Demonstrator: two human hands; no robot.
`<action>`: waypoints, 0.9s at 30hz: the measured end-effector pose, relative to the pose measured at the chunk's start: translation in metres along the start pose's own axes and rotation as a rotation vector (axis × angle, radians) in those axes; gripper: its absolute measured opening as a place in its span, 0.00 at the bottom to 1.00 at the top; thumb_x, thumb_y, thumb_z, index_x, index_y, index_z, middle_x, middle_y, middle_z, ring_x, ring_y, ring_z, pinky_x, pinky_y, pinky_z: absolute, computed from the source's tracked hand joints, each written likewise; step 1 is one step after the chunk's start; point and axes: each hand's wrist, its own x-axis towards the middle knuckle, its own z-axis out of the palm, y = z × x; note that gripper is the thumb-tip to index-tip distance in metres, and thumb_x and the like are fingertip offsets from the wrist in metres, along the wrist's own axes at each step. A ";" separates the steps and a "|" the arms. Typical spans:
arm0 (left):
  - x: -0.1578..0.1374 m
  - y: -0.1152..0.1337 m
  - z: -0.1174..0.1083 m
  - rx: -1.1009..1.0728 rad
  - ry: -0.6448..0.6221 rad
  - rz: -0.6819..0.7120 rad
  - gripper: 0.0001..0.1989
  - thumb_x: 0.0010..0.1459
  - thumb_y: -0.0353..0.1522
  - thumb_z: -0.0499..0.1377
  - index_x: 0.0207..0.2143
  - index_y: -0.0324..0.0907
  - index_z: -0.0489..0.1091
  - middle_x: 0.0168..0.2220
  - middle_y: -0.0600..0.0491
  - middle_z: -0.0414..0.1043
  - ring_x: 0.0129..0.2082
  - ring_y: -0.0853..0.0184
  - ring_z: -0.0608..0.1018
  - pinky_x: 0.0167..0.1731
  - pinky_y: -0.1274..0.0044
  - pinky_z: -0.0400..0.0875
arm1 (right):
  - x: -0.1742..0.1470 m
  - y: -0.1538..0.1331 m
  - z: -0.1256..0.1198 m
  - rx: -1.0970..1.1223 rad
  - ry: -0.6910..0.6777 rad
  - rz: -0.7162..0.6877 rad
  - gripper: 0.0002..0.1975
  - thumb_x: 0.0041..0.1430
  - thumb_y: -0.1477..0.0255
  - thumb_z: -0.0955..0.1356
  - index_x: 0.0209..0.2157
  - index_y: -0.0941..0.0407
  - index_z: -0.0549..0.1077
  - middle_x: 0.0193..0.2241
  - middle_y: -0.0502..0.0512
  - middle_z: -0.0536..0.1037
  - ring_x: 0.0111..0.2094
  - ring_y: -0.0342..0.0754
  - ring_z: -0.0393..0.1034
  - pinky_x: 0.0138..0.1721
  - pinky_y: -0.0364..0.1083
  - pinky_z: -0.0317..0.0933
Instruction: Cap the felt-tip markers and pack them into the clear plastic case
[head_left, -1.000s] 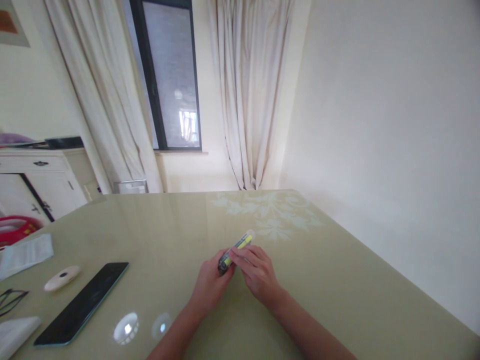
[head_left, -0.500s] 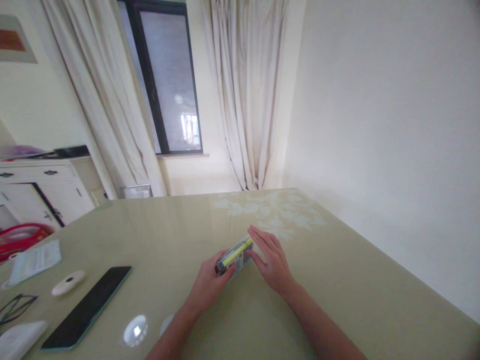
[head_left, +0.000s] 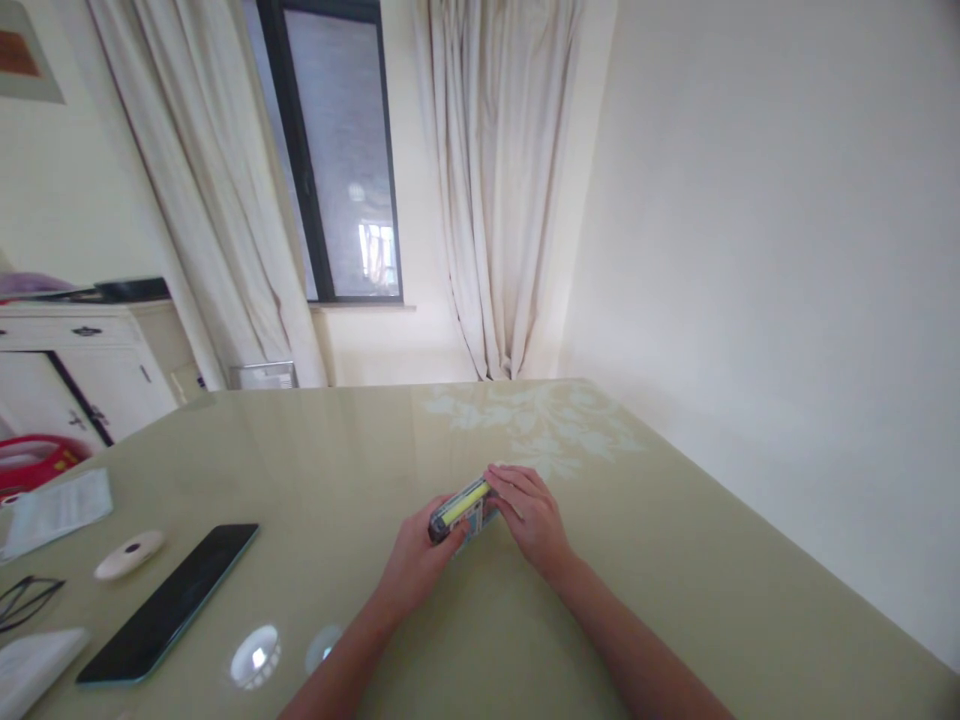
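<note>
My left hand point(head_left: 421, 560) is wrapped round the left end of a small flat box point(head_left: 466, 505) with a yellow-green strip along its upper edge and a printed picture on its side. Over the box's far right end, my right hand point(head_left: 529, 515) is closed, with its fingers on top and the thumb against the near side. The box is tilted, its right end higher, and appears held just above the table point(head_left: 480, 640). The fingers hide both ends, so I cannot make out its exact kind.
At the left lie a dark tablet or phone point(head_left: 169, 605), a white oval gadget point(head_left: 130, 555), glasses point(head_left: 28, 603), a white case point(head_left: 37, 665) and a pale blue-white packet point(head_left: 60, 510). A red item point(head_left: 41, 460) is beyond the left edge. A wall point(head_left: 787, 300) runs along the right.
My right hand has moved slightly left and its fingers have closed down over the box's right end. My left hand keeps its hold. The view has shifted a little.
</note>
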 end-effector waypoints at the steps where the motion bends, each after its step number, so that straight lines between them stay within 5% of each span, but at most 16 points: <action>1: 0.000 -0.001 0.001 0.003 0.004 0.003 0.20 0.64 0.44 0.60 0.51 0.41 0.74 0.45 0.50 0.81 0.42 0.59 0.80 0.44 0.72 0.73 | -0.001 0.000 0.001 0.023 0.006 0.020 0.19 0.69 0.71 0.67 0.60 0.47 0.74 0.53 0.56 0.80 0.55 0.53 0.72 0.57 0.55 0.69; 8: -0.011 -0.015 0.012 0.332 -0.165 0.124 0.35 0.62 0.43 0.63 0.67 0.44 0.60 0.65 0.44 0.66 0.62 0.54 0.70 0.63 0.63 0.61 | -0.007 0.005 -0.008 0.198 0.033 0.326 0.16 0.71 0.64 0.64 0.52 0.50 0.79 0.54 0.56 0.80 0.57 0.51 0.72 0.62 0.55 0.63; 13: -0.017 -0.018 0.015 0.620 -0.313 0.194 0.37 0.65 0.49 0.58 0.72 0.54 0.50 0.72 0.49 0.54 0.66 0.53 0.65 0.65 0.59 0.58 | -0.010 0.023 -0.023 0.087 -0.094 0.644 0.23 0.70 0.56 0.61 0.46 0.55 0.81 0.48 0.60 0.83 0.51 0.56 0.76 0.56 0.57 0.66; 17: -0.017 -0.018 0.017 0.660 -0.310 0.197 0.34 0.67 0.47 0.55 0.71 0.56 0.50 0.71 0.51 0.56 0.65 0.54 0.66 0.64 0.59 0.60 | -0.008 0.008 -0.023 -0.055 -0.201 0.520 0.21 0.70 0.57 0.61 0.45 0.53 0.81 0.46 0.59 0.83 0.50 0.55 0.74 0.56 0.55 0.64; 21: -0.016 -0.025 0.020 0.654 -0.279 0.163 0.34 0.66 0.47 0.56 0.70 0.46 0.55 0.68 0.45 0.62 0.64 0.53 0.67 0.65 0.59 0.60 | -0.010 -0.030 -0.008 -0.233 -0.334 0.386 0.20 0.65 0.55 0.67 0.51 0.51 0.78 0.52 0.59 0.79 0.54 0.58 0.70 0.57 0.56 0.61; 27: -0.016 -0.024 0.022 0.647 -0.256 0.080 0.38 0.64 0.46 0.57 0.70 0.38 0.55 0.68 0.42 0.61 0.66 0.53 0.64 0.67 0.61 0.57 | -0.013 -0.027 0.002 -0.439 -0.441 0.446 0.22 0.66 0.64 0.66 0.60 0.51 0.72 0.61 0.58 0.73 0.61 0.60 0.64 0.60 0.56 0.59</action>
